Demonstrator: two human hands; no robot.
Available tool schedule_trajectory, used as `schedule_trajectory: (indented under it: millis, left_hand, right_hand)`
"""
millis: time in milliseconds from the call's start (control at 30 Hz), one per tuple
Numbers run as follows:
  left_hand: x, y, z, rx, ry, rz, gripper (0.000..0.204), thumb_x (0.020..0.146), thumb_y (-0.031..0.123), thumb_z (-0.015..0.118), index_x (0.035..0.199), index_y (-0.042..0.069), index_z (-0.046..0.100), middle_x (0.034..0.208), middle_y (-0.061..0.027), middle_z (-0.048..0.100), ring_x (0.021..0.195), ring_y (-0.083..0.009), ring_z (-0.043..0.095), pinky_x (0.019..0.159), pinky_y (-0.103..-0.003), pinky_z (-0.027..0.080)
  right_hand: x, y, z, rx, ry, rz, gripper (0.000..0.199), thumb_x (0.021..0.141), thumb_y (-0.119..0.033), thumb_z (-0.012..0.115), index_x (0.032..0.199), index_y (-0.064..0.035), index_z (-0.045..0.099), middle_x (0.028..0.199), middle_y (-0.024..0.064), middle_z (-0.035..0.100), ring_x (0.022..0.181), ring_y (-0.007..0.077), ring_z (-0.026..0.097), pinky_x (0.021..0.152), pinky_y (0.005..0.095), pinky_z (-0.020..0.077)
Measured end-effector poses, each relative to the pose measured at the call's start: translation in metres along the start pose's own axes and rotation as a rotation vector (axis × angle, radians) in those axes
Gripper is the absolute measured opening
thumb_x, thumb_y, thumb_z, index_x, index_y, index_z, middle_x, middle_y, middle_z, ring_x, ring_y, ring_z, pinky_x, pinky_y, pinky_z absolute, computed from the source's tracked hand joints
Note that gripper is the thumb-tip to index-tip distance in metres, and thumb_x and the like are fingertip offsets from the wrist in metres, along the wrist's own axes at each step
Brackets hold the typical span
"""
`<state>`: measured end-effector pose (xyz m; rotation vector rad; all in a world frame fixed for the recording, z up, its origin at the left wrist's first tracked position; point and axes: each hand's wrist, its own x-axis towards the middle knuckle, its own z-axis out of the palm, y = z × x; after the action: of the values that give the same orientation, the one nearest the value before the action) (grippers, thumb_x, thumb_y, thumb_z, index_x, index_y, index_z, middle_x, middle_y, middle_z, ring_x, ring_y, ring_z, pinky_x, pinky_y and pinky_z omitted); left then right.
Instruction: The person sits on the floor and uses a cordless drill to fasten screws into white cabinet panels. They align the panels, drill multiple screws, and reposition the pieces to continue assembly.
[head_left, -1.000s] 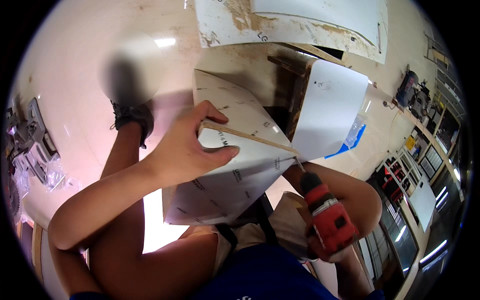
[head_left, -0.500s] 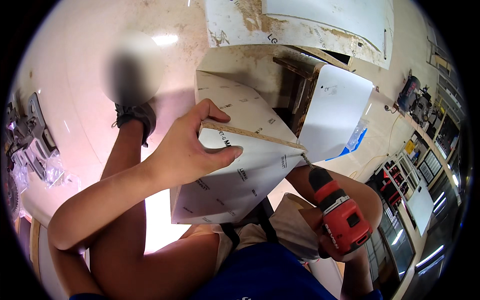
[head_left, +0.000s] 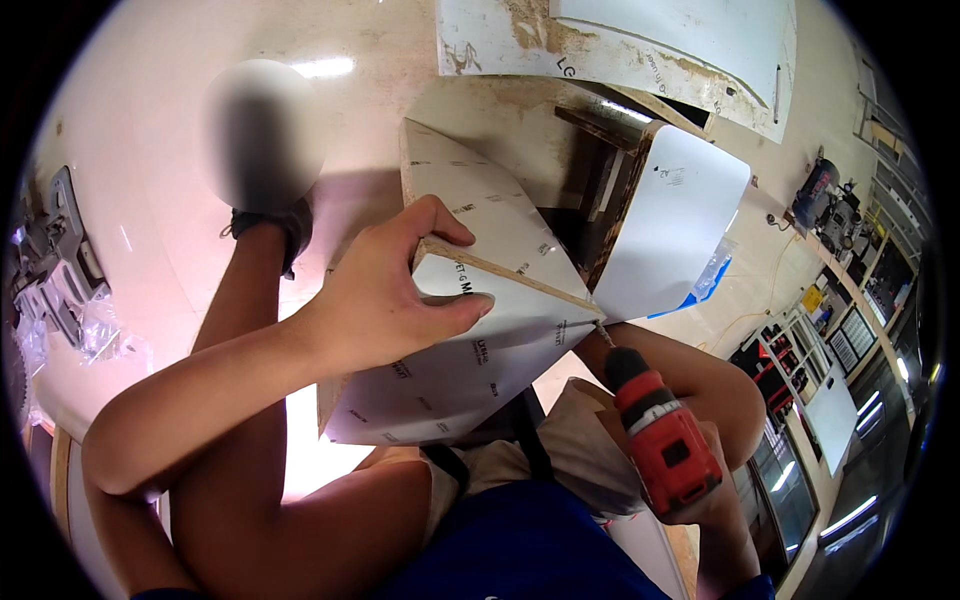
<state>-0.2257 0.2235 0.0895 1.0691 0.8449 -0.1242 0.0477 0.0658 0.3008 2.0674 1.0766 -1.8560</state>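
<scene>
Between my legs stands a box of white-faced chipboard panels (head_left: 440,385), tilted, with dark print on its faces and raw brown edges. My left hand (head_left: 370,285) clamps its upper left corner, thumb on the near face and fingers over the far panel. A red and black cordless drill (head_left: 665,450) is in my right hand (head_left: 708,505), whose fingers are mostly hidden behind the drill body. The drill bit (head_left: 603,335) points up and left to the right end of the chipboard edge. Its tip is at that corner; how deep it sits, I cannot tell.
Just beyond the box stands a white-topped stool with dark wooden sides (head_left: 670,215). A dusty white board (head_left: 600,40) lies at the far side. Tools and clear plastic (head_left: 75,280) are on the floor at left; a machine (head_left: 830,205) stands at far right.
The drill has shifted left and turned more upright, its bit staying at the box's right corner. The box has turned slightly, its lower left corner swinging left. My left hand keeps its grip.
</scene>
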Motion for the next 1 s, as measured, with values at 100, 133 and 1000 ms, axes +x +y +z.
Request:
schedule_trajectory:
  millis: [100,133,1000]
  left_hand:
    - [-0.001,-0.002,-0.001,0.012,0.035,0.044,0.045,0.079,0.014,0.084,0.111,0.003,0.054,0.098,-0.0076,0.058,0.096,-0.0145,0.051,0.086,-0.030,0.043]
    - [0.000,-0.007,0.001,0.017,0.068,0.104,0.046,0.079,0.018,0.084,0.111,0.003,0.055,0.086,-0.0068,0.055,0.080,-0.0138,0.048,0.073,-0.031,0.042]
    - [0.001,0.001,0.003,-0.082,0.024,0.101,0.042,0.080,0.007,0.082,0.110,0.004,0.053,0.106,-0.0054,0.059,0.106,-0.0117,0.053,0.097,-0.028,0.043]
  right_hand:
    - [0.003,-0.001,0.003,0.116,0.009,0.050,0.068,0.053,-0.021,0.088,0.112,0.0012,0.063,0.096,0.0121,0.068,0.077,0.0255,0.070,0.075,0.0351,0.0549]
    - [0.003,-0.001,0.006,0.136,0.017,0.081,0.067,0.053,-0.021,0.088,0.111,0.0012,0.063,0.096,0.0123,0.068,0.078,0.0252,0.070,0.075,0.0349,0.0551]
    - [0.002,0.016,0.005,0.208,0.000,0.000,0.062,0.059,-0.022,0.085,0.112,0.0025,0.063,0.100,0.0133,0.067,0.075,0.0228,0.069,0.072,0.0323,0.0536]
